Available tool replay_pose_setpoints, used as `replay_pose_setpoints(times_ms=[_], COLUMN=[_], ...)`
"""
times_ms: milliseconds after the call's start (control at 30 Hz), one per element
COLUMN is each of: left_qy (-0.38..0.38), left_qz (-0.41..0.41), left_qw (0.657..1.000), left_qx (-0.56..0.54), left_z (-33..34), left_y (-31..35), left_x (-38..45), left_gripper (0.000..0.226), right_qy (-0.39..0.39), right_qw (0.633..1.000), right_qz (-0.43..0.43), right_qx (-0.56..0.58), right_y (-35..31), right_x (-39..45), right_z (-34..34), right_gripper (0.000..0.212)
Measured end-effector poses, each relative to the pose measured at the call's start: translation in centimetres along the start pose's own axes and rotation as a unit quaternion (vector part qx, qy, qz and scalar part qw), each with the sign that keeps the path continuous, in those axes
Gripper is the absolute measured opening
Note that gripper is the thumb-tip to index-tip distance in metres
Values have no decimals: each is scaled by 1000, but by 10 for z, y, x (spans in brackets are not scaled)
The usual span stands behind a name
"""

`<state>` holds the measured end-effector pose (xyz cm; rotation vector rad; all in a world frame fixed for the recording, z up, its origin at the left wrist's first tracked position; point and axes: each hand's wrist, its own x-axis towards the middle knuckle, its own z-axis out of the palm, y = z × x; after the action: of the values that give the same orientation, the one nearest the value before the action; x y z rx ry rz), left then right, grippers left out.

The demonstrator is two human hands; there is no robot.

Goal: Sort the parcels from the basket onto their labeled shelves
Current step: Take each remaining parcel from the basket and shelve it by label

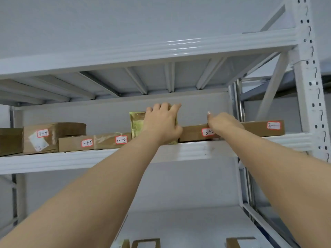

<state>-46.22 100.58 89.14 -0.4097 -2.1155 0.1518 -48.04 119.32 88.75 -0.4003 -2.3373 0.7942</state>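
Up on the high shelf [197, 151], her left hand [161, 122] clasps an upright yellow parcel [137, 122]; right hand [222, 122], finger extended, steadies the cardboard box [191, 134]. Placement underway; next, let go.

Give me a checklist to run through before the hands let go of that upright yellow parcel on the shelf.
1. Left hand has a grip on the yellow parcel: ok.
2. Parcel base on the shelf: ok, though close to the front edge.
3. Parcel stands without support: cannot tell, the hand covers much of it.
4. Parcel's own label matches this shelf: cannot tell, none visible.
5. Right hand steadies the neighbouring box: ok, it rests on top.
6. Neighbouring box's label readable: not ok, partly covered.
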Motion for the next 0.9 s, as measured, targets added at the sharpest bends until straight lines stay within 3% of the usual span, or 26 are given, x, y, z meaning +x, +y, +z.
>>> replay_pose_setpoints(times_ms=[67,233,367,600,700,900], left_qy=[7,11,11,3,-14,-85], left_qz=[6,24,33,-16,-46,-136], left_qw=[1000,1000,999,1000,996,977], left_qx=[12,14,-17,27,74,137], left_z=[3,7,-1,-30,-52,-111], left_y=[1,-1,-12,-74,-120,-232], left_x=[0,1,-9,-60,-95,-214], left_gripper=[68,73,80,62,55,41], right_qy=[10,168,195,259,241,79], right_qw=[999,958,949,915,900,892], right_qz=[-19,-158,-224,-305,-359,-442], right_qx=[-40,-169,-102,40,56,54], right_y=[2,-12,-25,-76,-121,-232], right_x=[2,1,-10,-58,-99,-232], right_z=[9,20,26,25,39,106], right_gripper=[58,49,39,23,26,30])
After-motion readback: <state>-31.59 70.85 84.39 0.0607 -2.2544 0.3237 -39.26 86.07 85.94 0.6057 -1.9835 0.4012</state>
